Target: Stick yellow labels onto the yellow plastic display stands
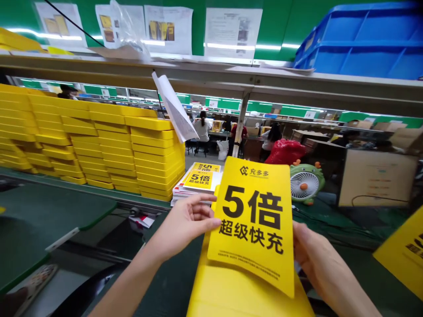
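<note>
Both my hands hold up a yellow printed card point(254, 220) with large black characters, tilted toward me. My left hand point(185, 222) pinches its left edge with the fingertips. My right hand point(312, 255) grips its right lower edge from behind. Beneath the card lies a plain yellow box point(231, 295) at the front of the green bench. Behind the card stands a pile of more printed cards point(198, 182).
Tall stacks of yellow boxes point(99, 145) fill the left behind a conveyor belt point(49, 211). A small green fan point(306, 182) stands to the right, another yellow card point(405, 251) at the far right. A blue crate point(363, 39) sits on the shelf above. People work in the background.
</note>
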### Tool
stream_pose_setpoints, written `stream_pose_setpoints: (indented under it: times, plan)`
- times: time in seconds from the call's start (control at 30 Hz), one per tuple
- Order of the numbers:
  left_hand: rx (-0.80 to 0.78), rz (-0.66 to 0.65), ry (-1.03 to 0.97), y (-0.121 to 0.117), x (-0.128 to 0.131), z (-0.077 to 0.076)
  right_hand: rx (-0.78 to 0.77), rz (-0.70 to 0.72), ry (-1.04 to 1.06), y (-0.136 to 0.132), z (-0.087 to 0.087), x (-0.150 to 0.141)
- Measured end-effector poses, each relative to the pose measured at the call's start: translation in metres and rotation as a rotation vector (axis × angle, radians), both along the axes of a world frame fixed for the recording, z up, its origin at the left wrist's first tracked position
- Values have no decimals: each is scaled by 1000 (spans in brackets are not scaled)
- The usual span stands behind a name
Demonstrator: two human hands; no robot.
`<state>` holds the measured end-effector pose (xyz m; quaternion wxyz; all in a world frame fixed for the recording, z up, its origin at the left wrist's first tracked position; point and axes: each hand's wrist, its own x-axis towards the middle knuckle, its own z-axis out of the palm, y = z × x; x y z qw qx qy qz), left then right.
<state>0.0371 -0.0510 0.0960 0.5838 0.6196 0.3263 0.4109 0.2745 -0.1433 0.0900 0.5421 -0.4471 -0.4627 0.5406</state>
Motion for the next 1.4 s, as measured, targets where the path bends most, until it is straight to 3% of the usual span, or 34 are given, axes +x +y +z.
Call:
stream_pose_setpoints:
  times: [0.2, 0.53, 0.93, 1.4]
  plan:
    - [-29, -19, 65, -6, 8, -3, -137, -76, -144, -3, -1, 5]
    - [-6, 8, 103, -3, 9, -14, -45, 20, -377, 18, -18, 22]
    - [6, 37, 114, -2, 9, -15, -15, -27, -455, 18, -9, 16]
    - [29, 45, 140, -2, 9, -13, 17, -19, -526, 22, -18, 22]
